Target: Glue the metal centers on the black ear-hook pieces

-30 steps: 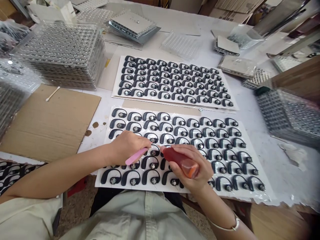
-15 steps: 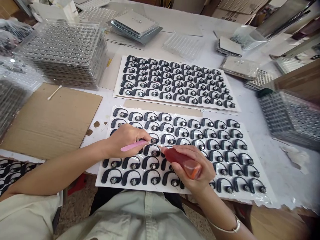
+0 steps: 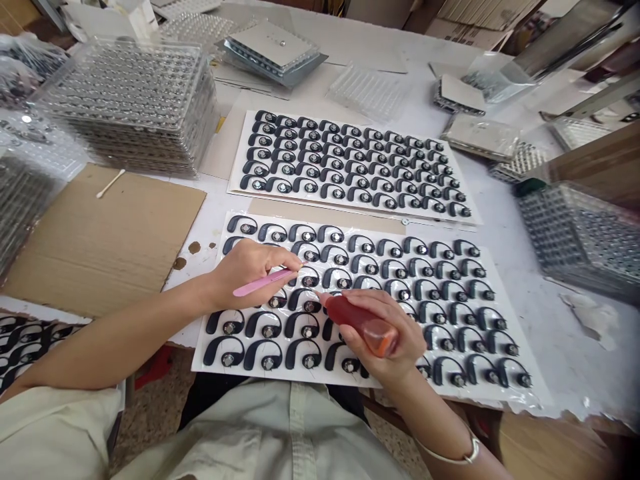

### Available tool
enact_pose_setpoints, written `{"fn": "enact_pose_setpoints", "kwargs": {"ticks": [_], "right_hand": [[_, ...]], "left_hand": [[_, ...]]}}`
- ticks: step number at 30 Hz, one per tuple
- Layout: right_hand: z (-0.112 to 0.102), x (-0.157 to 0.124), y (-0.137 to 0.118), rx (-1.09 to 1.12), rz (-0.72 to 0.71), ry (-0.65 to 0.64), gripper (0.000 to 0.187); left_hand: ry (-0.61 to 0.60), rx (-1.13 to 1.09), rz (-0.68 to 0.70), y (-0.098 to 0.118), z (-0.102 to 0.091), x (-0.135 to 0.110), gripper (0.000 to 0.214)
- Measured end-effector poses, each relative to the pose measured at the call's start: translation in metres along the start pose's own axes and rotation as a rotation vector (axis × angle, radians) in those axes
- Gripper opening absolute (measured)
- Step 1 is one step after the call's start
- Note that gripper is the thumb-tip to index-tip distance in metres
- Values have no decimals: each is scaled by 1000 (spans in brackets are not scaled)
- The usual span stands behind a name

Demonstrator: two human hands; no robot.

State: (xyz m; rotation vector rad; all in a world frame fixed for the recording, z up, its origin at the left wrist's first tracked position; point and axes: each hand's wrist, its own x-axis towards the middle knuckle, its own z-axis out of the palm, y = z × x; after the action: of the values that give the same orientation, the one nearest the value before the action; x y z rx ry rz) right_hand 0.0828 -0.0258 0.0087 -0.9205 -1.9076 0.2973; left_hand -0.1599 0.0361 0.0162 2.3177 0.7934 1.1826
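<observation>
white surface (image 3: 565, 373) carries rows of black earhooks (image 3: 265, 325); left hand (image 3: 247, 270) grasps a pink stick (image 3: 263, 283), right hand (image 3: 387, 340) a red squeeze bottle (image 3: 357, 325).

Beyond the person's right hand (image 3: 387, 337) I see a long workbench (image 3: 565, 360) covered in white, its ragged front edge running off to the right, with cardboard boxes (image 3: 475, 17) stacked past its far side. Well left of that hand and below the bench, a speckled terrazzo floor (image 3: 150, 417) shows beside a red object (image 3: 159, 367), while a tan wooden board (image 3: 545, 447) lies below and to the right, and a brown wooden panel (image 3: 585, 160) rises further up on the right. Soft, even light falls across the bench.
</observation>
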Motion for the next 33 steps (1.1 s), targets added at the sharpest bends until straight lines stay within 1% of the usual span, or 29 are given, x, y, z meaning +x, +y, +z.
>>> {"fn": "enact_pose_setpoints", "kwargs": {"ticks": [10, 16, 21, 26, 30, 33], "right_hand": [[1, 3, -3, -50, -14, -34, 33], [1, 2, -2, -46, -19, -47, 37], [2, 0, 0, -40, -33, -52, 39], [2, -1, 1, -44, -51, -60, 42], [3, 0, 1, -15, -40, -48, 40], [5, 0, 0, 12, -19, -26, 38]], "left_hand": [[-9, -8, -15, -1, 1, 0, 8], [-17, -10, -30, 0, 1, -1, 7], [-12, -6, -16, -1, 2, -2, 7], [-8, 28, 18, -5, 4, 0, 6], [51, 76, 51, -5, -3, 3, 6], [86, 224, 80, 10, -15, 2, 11]]}}
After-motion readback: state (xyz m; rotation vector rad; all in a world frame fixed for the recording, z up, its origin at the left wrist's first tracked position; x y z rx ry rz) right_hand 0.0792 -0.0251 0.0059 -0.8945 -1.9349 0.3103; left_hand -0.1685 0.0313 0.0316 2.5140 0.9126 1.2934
